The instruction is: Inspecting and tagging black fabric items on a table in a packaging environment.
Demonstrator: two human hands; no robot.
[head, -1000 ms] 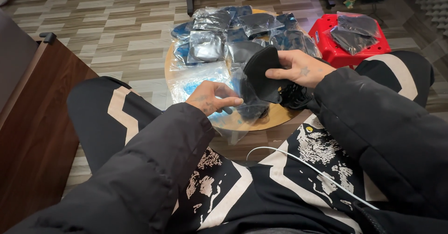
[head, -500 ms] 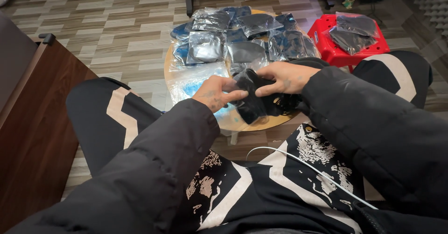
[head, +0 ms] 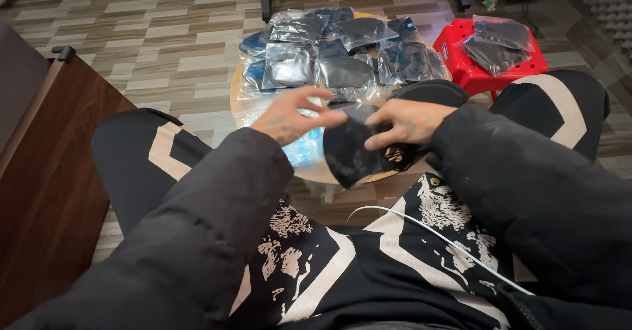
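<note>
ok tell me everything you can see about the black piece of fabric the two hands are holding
The black fabric piece is dark, soft-looking and slightly shiny, with a rounded lower edge. It is held up, tilted, above the near edge of the round wooden table. The left hand reaches its top edge with fingertips; the right hand pinches its right side. Its exact kind cannot be told. Behind it lie clear plastic packets of similar dark pieces.

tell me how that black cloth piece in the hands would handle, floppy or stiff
Probably floppy: the black cloth piece curves and sags where it hangs below the right hand and left hand. Likely light, since fingertip pinches alone carry it. It looks matte, so probably not slippery, unlike the glossy plastic bags on the round table.
</note>
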